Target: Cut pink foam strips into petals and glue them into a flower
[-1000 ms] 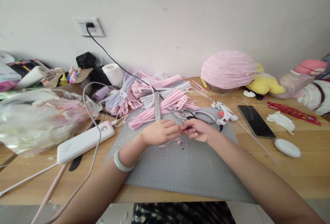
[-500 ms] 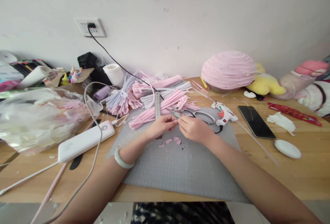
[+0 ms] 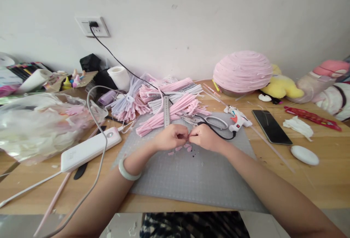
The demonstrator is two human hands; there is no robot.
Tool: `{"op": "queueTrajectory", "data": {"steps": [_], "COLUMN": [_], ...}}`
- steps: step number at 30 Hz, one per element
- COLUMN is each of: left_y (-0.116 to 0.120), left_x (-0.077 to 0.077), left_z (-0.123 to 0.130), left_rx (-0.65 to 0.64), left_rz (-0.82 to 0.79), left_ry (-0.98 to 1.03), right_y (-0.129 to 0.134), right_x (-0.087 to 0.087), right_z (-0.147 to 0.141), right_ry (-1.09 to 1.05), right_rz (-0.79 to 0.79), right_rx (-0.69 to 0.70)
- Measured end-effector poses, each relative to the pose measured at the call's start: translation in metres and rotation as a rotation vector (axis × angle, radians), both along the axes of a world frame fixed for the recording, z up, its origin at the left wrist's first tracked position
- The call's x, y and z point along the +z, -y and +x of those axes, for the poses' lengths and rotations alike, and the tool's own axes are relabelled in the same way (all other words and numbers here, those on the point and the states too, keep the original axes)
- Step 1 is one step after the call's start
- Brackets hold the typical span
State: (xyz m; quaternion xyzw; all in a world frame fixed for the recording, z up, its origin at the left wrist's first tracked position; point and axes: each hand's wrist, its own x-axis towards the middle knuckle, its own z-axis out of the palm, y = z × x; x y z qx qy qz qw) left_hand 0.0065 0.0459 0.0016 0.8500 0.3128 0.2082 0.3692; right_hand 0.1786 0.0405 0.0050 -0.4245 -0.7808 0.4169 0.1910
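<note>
My left hand [image 3: 171,137] and my right hand [image 3: 204,138] meet over the grey cutting mat [image 3: 191,179], fingertips pinched together. Whatever lies between them is too small and too covered to name. Just below the fingers, several small pink fuzzy pieces [image 3: 179,148] rest on the mat. Behind my hands are bundles of pink pipe cleaners [image 3: 155,119], with a metal ruler [image 3: 166,110] lying across them. Scissors [image 3: 216,122] lie partly behind my right hand, and a white glue gun [image 3: 238,119] is to their right.
On the left are a white power bank [image 3: 90,150] with a looping cable and a clear plastic bag [image 3: 41,125]. To the right lie a phone [image 3: 271,126], a white oval object [image 3: 304,155] and a red packet [image 3: 313,118]. A pink dome [image 3: 242,72] stands at the back.
My left fingers have curled in more, and both hands have turned so the knuckles face up, still meeting at the fingertips. The view has shifted slightly.
</note>
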Motion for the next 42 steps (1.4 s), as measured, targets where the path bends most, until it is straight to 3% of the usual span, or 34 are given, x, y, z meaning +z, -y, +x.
{"op": "queueTrajectory", "data": {"steps": [5,8,12,14,19,25,29,34,39,42], "left_y": [0.005,0.006,0.000,-0.003,-0.008,-0.008,-0.010,-0.014,-0.016,-0.016], "left_x": [0.007,0.007,0.000,-0.005,-0.009,0.000,-0.002,-0.006,0.002,0.005], "left_z": [-0.001,-0.002,0.000,0.001,-0.002,-0.007,-0.007,-0.011,-0.019,-0.021], "left_rx": [-0.219,-0.181,0.170,0.256,0.143,0.071,0.103,0.148,0.026,-0.032], "left_rz": [0.303,0.367,0.172,0.024,-0.290,-0.442,-0.464,-0.330,-0.160,-0.092], "left_ry": [-0.120,-0.140,0.047,0.185,0.418,0.388,0.343,0.204,-0.054,-0.166], "right_y": [-0.001,-0.004,-0.007,-0.007,-0.005,-0.001,-0.001,0.001,0.004,0.005], "right_x": [-0.003,-0.004,-0.002,-0.003,-0.005,-0.002,-0.004,-0.007,-0.013,-0.017], "right_z": [-0.004,-0.003,0.002,0.002,-0.002,-0.003,-0.004,-0.005,-0.005,-0.005], "right_ry": [-0.161,-0.318,-0.486,-0.555,-0.577,-0.529,-0.490,-0.198,0.063,0.168], "right_rz": [-0.532,-0.647,-0.659,-0.699,-0.781,-0.807,-0.696,-0.306,0.136,0.302], "right_rx": [-0.131,-0.210,-0.265,-0.261,-0.211,-0.192,-0.207,-0.195,-0.050,0.013]}}
